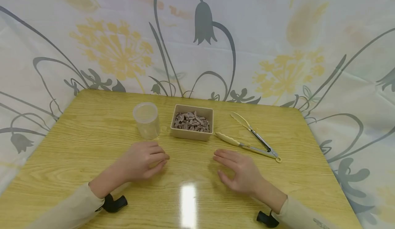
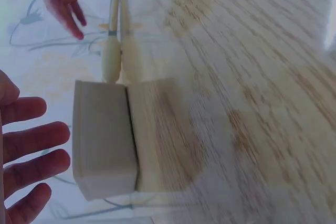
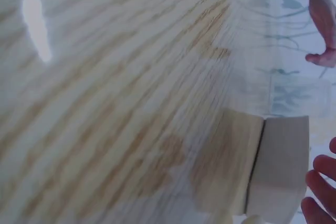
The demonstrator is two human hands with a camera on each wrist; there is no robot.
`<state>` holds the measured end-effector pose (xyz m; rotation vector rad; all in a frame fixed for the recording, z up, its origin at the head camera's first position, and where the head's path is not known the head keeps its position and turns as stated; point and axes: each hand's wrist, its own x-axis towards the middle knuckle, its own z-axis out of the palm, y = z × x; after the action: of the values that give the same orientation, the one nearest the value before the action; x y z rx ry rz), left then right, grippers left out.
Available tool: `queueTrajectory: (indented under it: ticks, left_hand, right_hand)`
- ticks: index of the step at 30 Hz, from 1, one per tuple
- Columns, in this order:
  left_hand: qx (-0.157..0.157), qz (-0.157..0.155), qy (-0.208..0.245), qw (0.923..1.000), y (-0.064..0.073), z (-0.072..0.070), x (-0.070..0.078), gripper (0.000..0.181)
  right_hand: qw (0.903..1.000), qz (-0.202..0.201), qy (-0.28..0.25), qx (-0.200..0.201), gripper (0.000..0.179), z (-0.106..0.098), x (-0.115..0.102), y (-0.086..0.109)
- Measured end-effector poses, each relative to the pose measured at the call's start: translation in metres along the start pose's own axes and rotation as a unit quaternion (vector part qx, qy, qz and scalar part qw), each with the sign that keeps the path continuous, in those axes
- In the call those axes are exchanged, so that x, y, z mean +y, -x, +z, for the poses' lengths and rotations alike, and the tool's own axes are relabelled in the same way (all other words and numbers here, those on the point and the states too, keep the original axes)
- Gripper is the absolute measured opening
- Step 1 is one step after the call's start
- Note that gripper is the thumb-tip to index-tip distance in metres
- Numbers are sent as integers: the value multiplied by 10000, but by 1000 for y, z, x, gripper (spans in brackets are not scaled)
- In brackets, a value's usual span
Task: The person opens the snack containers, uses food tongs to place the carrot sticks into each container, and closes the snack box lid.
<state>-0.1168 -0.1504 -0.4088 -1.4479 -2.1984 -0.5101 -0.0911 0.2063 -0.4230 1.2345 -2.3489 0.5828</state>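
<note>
My left hand (image 1: 143, 160) hovers near the front of a clear plastic container (image 1: 148, 126), its fingers loosely bent and holding nothing. Across from it, my right hand (image 1: 239, 170) has relaxed fingers, also with nothing in them, close to the front of the tongs. Between and beyond the hands stands a beige rectangular box (image 1: 191, 135), filled with greyish-brown strips (image 1: 191, 122). The tongs (image 1: 229, 139), metal with pale yellow tips, lie spread in a V right of the box, tips toward it. In both wrist views the box's side wall (image 2: 105, 135) shows beside the fingertips.
The wood-grain table (image 1: 188, 170) has a bright light reflection at its front middle. A white fabric backdrop (image 1: 262, 6) with grey and yellow flowers hangs behind and along the sides. Black wrist cameras (image 1: 114, 203) sit at both cuffs.
</note>
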Motion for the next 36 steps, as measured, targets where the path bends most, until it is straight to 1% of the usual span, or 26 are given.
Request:
queueTrajectory:
  ticks: [2,3,4,5,7,9,10,12,13,15,16,18,19,21,23,24,26,28,29,30,31,33,35,36]
  left_hand:
    - [226,-186,75,9995,4,-1,-2,32]
    - [326,-329,83,9989,7,-3,-3,36]
    - [460,-450,70,9979,10,-4,-5,41]
    - [612,-590,58,9964,12,-5,-7,41]
    - [930,-942,34,9912,18,-7,-11,42]
    - [1257,-1357,13,9827,24,-8,-16,39]
    - [1421,-1558,37,9775,27,-8,-18,34]
    - [1651,-2062,146,9644,33,-9,-24,22]
    - [1751,-2336,256,9561,35,-8,-27,15]
    - [1906,-2920,480,9360,40,-8,-32,6]
    - [1974,-3206,589,9245,41,-8,-35,9]
    - [2009,-3753,806,9013,44,-7,-39,20]
    - [1999,-3973,905,8910,44,-7,-41,27]
    - [1903,-4316,1115,8747,44,-6,-44,41]
    - [1801,-4565,1438,8594,43,-4,-47,55]
    - [1766,-4675,1639,8505,42,-3,-48,62]
    - [1752,-4841,2035,8327,39,-1,-50,73]
    - [1817,-4955,2404,8147,35,2,-52,80]
    - [1831,-4994,2533,8080,33,3,-53,83]
    - [1853,-5014,2640,8028,32,5,-55,86]
    - [1863,-5019,2719,7996,30,6,-56,88]
    - [1888,-5002,2844,7958,28,9,-59,90]
    - [1900,-4965,2920,7951,27,13,-60,90]
    - [1922,-4921,2959,7958,26,14,-61,90]
  right_hand:
    - [9983,201,-464,278,29,2,0,1]
    - [9964,302,-673,420,25,4,0,1]
    - [9934,429,-913,536,23,5,-1,0]
    - [9895,588,-1159,632,20,5,-2,0]
    - [9785,959,-1654,770,20,7,-4,-2]
    - [9661,1357,-2032,837,20,7,-6,-3]
    - [9591,1551,-2211,852,19,8,-7,-4]
    - [9469,1894,-2449,864,18,9,-8,-4]
    - [9415,2050,-2532,858,17,9,-9,-5]
    - [9314,2298,-2700,830,14,10,-9,-5]
    - [9258,2415,-2794,807,12,10,-9,-5]
    - [9131,2654,-3003,749,10,12,-9,-6]
    - [9074,2754,-3091,721,9,13,-8,-5]
    - [8947,2932,-3301,674,10,15,-7,-5]
    - [8839,3031,-3505,637,12,18,-6,-6]
    - [8795,3059,-3595,613,13,19,-6,-6]
    - [8728,3087,-3739,557,15,22,-5,-7]
    - [8672,3128,-3844,492,16,24,-5,-8]
    - [8643,3160,-3886,458,17,26,-4,-8]
    - [8609,3197,-3934,428,17,27,-4,-9]
    - [8584,3231,-3965,407,18,28,-4,-9]
    - [8505,3313,-4067,376,19,30,-3,-10]
    - [8449,3341,-4162,367,19,32,-3,-9]
    - [8438,3334,-4190,374,19,33,-3,-9]
